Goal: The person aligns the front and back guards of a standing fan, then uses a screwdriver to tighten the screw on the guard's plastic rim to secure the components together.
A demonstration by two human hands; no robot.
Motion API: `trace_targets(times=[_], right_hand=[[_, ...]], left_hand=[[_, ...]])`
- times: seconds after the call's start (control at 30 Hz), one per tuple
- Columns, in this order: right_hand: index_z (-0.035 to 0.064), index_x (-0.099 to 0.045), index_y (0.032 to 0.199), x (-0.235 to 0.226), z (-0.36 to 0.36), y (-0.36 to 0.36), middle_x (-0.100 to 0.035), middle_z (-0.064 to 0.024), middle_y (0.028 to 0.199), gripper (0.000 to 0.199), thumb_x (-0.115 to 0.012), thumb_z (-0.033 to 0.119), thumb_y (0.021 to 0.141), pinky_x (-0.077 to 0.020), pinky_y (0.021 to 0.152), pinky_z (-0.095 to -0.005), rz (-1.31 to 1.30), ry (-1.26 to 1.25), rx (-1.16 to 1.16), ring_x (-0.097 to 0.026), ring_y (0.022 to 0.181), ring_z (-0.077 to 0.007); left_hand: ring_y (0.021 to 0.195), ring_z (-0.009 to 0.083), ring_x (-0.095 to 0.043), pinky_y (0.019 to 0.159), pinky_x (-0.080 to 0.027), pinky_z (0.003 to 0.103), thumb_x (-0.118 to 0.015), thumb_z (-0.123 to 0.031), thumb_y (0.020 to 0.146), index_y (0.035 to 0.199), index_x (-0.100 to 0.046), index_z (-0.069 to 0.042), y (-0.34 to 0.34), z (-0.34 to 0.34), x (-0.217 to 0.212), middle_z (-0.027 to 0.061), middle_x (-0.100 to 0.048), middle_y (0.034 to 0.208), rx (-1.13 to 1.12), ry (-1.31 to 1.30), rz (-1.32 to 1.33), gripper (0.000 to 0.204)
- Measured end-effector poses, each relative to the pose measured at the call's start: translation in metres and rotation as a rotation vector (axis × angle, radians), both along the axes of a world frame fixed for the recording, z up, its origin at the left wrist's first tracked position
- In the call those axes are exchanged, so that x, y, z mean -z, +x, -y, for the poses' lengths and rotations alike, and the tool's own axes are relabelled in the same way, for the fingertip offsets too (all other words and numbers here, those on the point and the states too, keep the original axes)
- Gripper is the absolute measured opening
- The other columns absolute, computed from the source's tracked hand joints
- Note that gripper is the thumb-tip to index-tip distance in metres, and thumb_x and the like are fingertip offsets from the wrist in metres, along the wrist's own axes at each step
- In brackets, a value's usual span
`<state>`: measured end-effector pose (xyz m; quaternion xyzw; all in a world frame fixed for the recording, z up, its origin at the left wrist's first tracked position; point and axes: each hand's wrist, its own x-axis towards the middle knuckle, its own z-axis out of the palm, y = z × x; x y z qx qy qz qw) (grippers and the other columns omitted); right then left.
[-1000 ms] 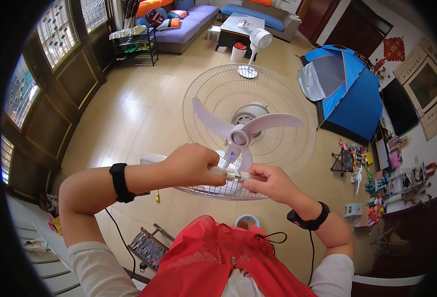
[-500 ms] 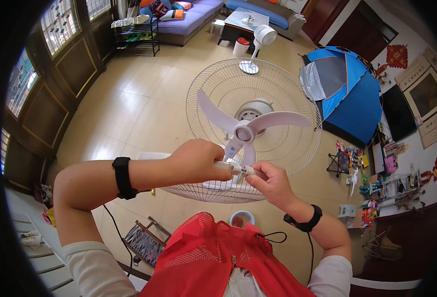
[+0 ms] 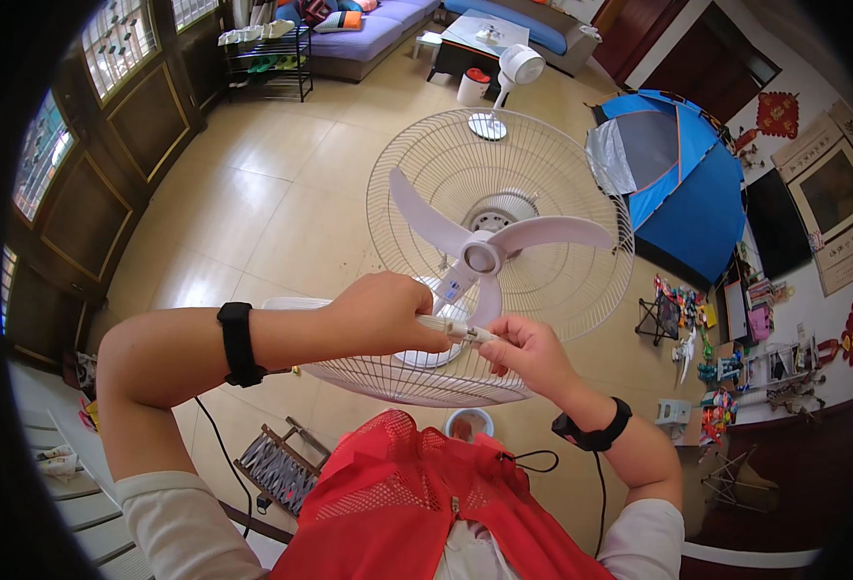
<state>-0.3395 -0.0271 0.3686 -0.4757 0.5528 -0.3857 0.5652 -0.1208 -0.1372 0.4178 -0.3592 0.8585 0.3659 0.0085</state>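
A white wire fan grille point(image 3: 417, 382) is held tilted in front of my body. My left hand point(image 3: 388, 311) is closed in a fist round its pale plastic rim. My right hand point(image 3: 531, 356) pinches the rim's edge with thumb and fingers, beside a small metal fastening point(image 3: 472, 335). Just beyond stands a floor fan with bare white blades point(image 3: 481, 256) against its round rear grille point(image 3: 581, 174). The held grille is apart from the blades as far as I can see; its lower join is partly hidden. Part of the fan's white base point(image 3: 428, 356) shows through the wires.
A blue tent point(image 3: 692, 208) stands at the right, near piled toys point(image 3: 721, 416). Farther off are a second white fan point(image 3: 520, 66), a low table point(image 3: 475, 34) and a purple sofa point(image 3: 388, 34). A folding stool point(image 3: 276, 469) and a light-blue bucket point(image 3: 470, 423) are near my body.
My right fingers have shifted slightly on the rim, from a thumb laid along it to a fingertip pinch. The held grille sits a little lower on its right side. My left grip is unchanged.
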Motion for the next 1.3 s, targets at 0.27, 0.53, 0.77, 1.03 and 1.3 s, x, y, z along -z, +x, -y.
trace_targets(times=[0.27, 0.53, 0.77, 1.03, 1.3], right_hand=[[-0.0004, -0.060, 0.095, -0.007, 0.010, -0.012, -0.062, -0.0032, 0.075, 0.019, -0.067, 0.015, 0.087, -0.0479, 0.057, -0.0222, 0.009, 0.156, -0.153, -0.060, 0.063, -0.0090], [0.0000, -0.061, 0.089, -0.009, 0.008, -0.014, -0.063, -0.0041, 0.074, 0.019, -0.068, 0.017, 0.086, -0.0486, 0.056, -0.0230, 0.015, 0.196, -0.165, -0.061, 0.063, -0.0102], [-0.0005, -0.061, 0.083, -0.009, 0.003, -0.010, -0.062, -0.0040, 0.070, 0.017, -0.067, 0.015, 0.086, -0.0484, 0.054, -0.0242, 0.002, 0.216, -0.212, -0.060, 0.060, -0.0109], [0.0002, -0.061, 0.080, -0.001, 0.002, -0.004, -0.060, -0.0038, 0.065, 0.017, -0.066, 0.016, 0.085, -0.0462, 0.052, -0.0254, -0.063, 0.186, -0.241, -0.058, 0.057, -0.0109], [0.0006, -0.060, 0.081, -0.004, -0.012, 0.009, -0.059, -0.0054, 0.064, 0.023, -0.066, 0.022, 0.083, -0.0441, 0.052, -0.0314, -0.201, 0.011, -0.106, -0.057, 0.057, -0.0137]], left_hand=[[0.063, 0.0252, -0.063, 0.061, -0.049, 0.036, -0.072, -0.043, 0.066, 0.083, -0.068, 0.001, -0.003, 0.003, 0.001, 0.0131, -0.064, 0.069, 0.027, 0.138, 0.064, 0.047], [0.052, 0.0161, -0.058, 0.050, -0.046, 0.029, -0.079, -0.034, 0.064, 0.073, -0.064, 0.000, -0.008, 0.005, 0.005, 0.0084, -0.061, 0.062, -0.061, 0.430, 0.050, 0.038], [0.059, 0.0128, -0.057, 0.057, -0.046, 0.025, -0.075, -0.014, 0.073, 0.071, -0.062, -0.001, -0.007, 0.007, 0.012, 0.0049, -0.060, 0.065, -0.029, 0.612, 0.068, 0.018], [0.069, 0.0113, -0.057, 0.065, -0.046, 0.024, -0.067, -0.014, 0.084, 0.084, -0.058, 0.000, 0.001, 0.009, 0.027, 0.0039, -0.060, 0.075, 0.005, 0.851, 0.086, 0.016], [0.068, 0.0102, -0.055, 0.062, -0.044, 0.025, -0.069, -0.014, 0.079, 0.091, -0.060, -0.003, 0.006, 0.009, 0.027, 0.0021, -0.059, 0.076, 0.025, 0.794, -0.047, 0.019]])
